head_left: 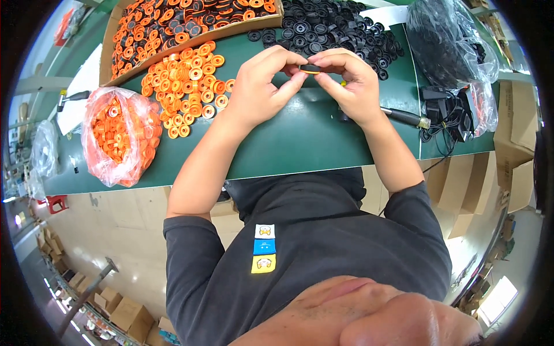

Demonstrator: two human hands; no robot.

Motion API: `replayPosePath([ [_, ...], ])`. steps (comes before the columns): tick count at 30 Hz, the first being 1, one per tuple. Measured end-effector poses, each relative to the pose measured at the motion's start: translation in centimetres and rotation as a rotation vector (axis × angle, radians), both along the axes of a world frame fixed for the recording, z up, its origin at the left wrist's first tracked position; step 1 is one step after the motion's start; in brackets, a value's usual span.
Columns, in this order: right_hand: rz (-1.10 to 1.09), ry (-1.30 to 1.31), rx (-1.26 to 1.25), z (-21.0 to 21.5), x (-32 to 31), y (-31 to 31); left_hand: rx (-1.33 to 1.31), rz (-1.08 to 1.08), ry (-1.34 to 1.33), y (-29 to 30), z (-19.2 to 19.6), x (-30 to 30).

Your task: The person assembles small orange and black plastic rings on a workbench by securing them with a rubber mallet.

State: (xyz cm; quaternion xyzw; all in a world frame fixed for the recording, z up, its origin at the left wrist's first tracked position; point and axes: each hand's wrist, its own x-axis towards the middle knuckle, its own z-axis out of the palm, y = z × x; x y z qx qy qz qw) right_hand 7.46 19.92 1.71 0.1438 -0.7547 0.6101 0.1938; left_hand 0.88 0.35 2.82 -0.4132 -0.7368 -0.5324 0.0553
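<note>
Between the fingertips of both hands is a small round piece [310,68], black on top with an orange rim below. My left hand [266,83] pinches its left side with thumb and forefinger. On the opposite side, my right hand [348,81] grips it the same way. Both hands are raised a little over the green table [288,144]. Loose orange discs [187,81] lie to the left of my left hand. Beyond my hands spreads a pile of black round caps [323,32].
A cardboard tray [190,41] of orange-and-black pieces stands far left, with a plastic bag of orange parts [121,135] nearer. A hammer [407,117] lies by my right wrist, beside a black adapter with cables [447,112]. A bag of black parts [450,43] sits far right.
</note>
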Motion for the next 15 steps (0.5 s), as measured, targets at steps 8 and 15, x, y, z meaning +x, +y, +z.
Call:
replayPosePath([
  [8,-0.076,0.006,0.257,0.0,0.3,-0.2,0.085,0.001,0.185,0.8,-0.5,0.4],
  [15,-0.031,0.140,0.376,-0.4,0.1,0.0,0.096,0.008,0.141,0.7,-0.5,1.2],
])
